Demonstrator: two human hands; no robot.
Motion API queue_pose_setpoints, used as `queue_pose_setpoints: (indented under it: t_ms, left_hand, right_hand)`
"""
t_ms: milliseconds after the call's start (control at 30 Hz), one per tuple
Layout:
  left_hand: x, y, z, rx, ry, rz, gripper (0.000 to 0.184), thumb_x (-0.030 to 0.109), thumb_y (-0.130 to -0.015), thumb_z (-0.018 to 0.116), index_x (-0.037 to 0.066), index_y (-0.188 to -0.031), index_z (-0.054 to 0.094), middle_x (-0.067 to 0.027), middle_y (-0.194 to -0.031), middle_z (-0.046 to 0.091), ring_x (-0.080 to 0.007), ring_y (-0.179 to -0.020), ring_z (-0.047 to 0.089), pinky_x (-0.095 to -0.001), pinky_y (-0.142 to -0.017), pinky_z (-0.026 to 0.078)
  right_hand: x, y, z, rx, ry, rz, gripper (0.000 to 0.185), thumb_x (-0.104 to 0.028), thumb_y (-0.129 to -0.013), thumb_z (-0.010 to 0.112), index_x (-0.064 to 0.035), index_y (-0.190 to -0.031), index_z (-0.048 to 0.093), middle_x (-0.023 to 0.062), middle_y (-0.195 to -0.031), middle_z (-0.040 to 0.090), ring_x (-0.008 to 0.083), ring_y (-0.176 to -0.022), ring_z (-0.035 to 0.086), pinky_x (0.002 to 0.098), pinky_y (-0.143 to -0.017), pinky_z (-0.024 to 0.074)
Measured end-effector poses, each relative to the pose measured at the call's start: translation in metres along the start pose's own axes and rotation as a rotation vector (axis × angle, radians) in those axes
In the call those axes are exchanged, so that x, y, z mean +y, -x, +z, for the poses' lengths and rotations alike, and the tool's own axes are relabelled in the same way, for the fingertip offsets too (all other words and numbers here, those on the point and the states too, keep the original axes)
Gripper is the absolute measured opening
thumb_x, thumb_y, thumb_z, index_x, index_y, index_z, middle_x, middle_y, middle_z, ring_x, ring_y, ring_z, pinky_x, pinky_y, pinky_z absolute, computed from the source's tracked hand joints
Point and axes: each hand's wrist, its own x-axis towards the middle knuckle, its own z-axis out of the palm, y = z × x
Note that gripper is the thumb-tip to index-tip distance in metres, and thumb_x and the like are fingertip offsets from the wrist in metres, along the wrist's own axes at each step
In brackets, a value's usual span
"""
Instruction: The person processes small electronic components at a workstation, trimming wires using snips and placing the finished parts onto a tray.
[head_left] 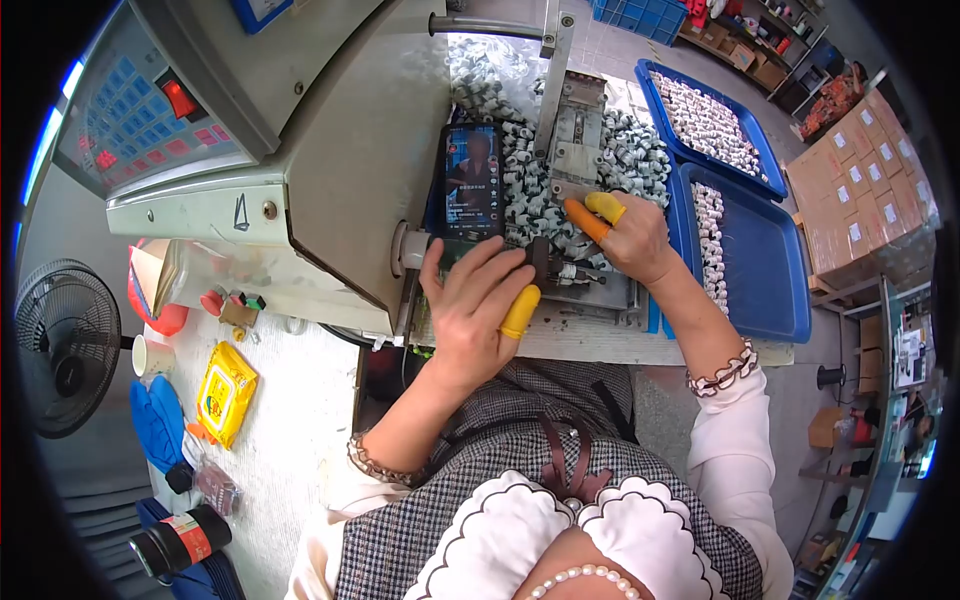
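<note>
My left hand (472,315) lies over the dark spindle (462,252) at the machine's side, its fingers spread and a yellow cot on the thumb. My right hand (632,238) wears one orange and one yellow finger cot. Its fingertips are pressed close together in front of the metal fixture (576,165); what they hold, if anything, is hidden. Below them, a small white-and-metal fitting (580,273) lies by a dark block (540,262) on the metal plate. Heaped around the fixture are many small white-and-grey fittings (640,150).
A phone (472,185) stands left of the heap. Two blue trays (760,280) hold rows of fittings on the right. The machine body (360,150) fills the left side, with a control panel (135,120). Further left are yellow wipes (227,393), a black bottle (180,540) and a fan (68,345).
</note>
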Motion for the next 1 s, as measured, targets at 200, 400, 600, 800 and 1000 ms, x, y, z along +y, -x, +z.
queue_pose_setpoints:
  t_ms: [200, 400, 600, 800, 1000]
  left_hand:
    - [-0.013, -0.01, -0.002, -0.006, -0.077, -0.038, 0.028, 0.011, -0.073, 0.067, 0.007, -0.1, 0.067, -0.0046, -0.106, 0.064, -0.0237, -0.109, 0.055, -0.0538, -0.106, 0.021]
    - [-0.023, -0.028, 0.0, -0.216, -0.229, -0.13, 0.029, 0.007, -0.072, 0.063, 0.008, -0.1, 0.067, -0.0048, -0.102, 0.064, -0.022, -0.104, 0.056, -0.0509, -0.105, 0.023]
    - [-0.025, -0.036, 0.008, -0.489, -0.315, -0.148, 0.026, 0.007, -0.07, 0.062, 0.008, -0.096, 0.068, -0.0046, -0.085, 0.064, -0.0217, -0.089, 0.058, -0.0423, -0.096, 0.034]
    - [-0.025, -0.028, 0.009, -0.363, -0.268, -0.111, 0.028, 0.005, -0.07, 0.061, 0.007, -0.097, 0.068, -0.0046, -0.086, 0.063, -0.0215, -0.09, 0.057, -0.0401, -0.092, 0.035]
    - [-0.021, -0.021, 0.0, -0.217, -0.129, -0.086, 0.032, 0.002, -0.068, 0.062, 0.006, -0.1, 0.067, -0.0048, -0.094, 0.062, -0.0243, -0.095, 0.055, -0.0406, -0.094, 0.033]
  right_hand:
    - [-0.019, -0.01, -0.007, -0.026, -0.045, 0.083, 0.014, -0.009, -0.07, 0.071, -0.0028, -0.082, 0.069, 0.0046, -0.083, 0.062, 0.0203, -0.068, 0.061, 0.0309, -0.056, 0.0497]
    - [-0.04, -0.008, -0.034, -0.175, -0.663, 0.862, 0.02, -0.011, -0.076, 0.074, 0.0002, -0.092, 0.068, 0.0112, -0.079, 0.065, 0.0218, -0.068, 0.062, 0.0315, -0.063, 0.0483]
    - [-0.043, -0.007, -0.038, -0.129, -1.009, 1.033, 0.017, -0.011, -0.08, 0.072, 0.0014, -0.092, 0.069, 0.0015, -0.072, 0.063, 0.011, -0.062, 0.055, 0.0269, -0.057, 0.0443]
    - [-0.046, -0.009, -0.046, -0.097, -1.241, 1.298, 0.013, -0.009, -0.082, 0.071, -0.0008, -0.092, 0.07, -0.0042, -0.063, 0.054, 0.0018, -0.051, 0.04, 0.0198, -0.046, 0.0274]
    - [-0.052, 0.004, -0.05, -0.051, -1.341, 1.33, 0.015, -0.009, -0.082, 0.071, 0.0001, -0.094, 0.069, -0.004, -0.061, 0.054, 0.0026, -0.049, 0.039, 0.0204, -0.045, 0.0284]
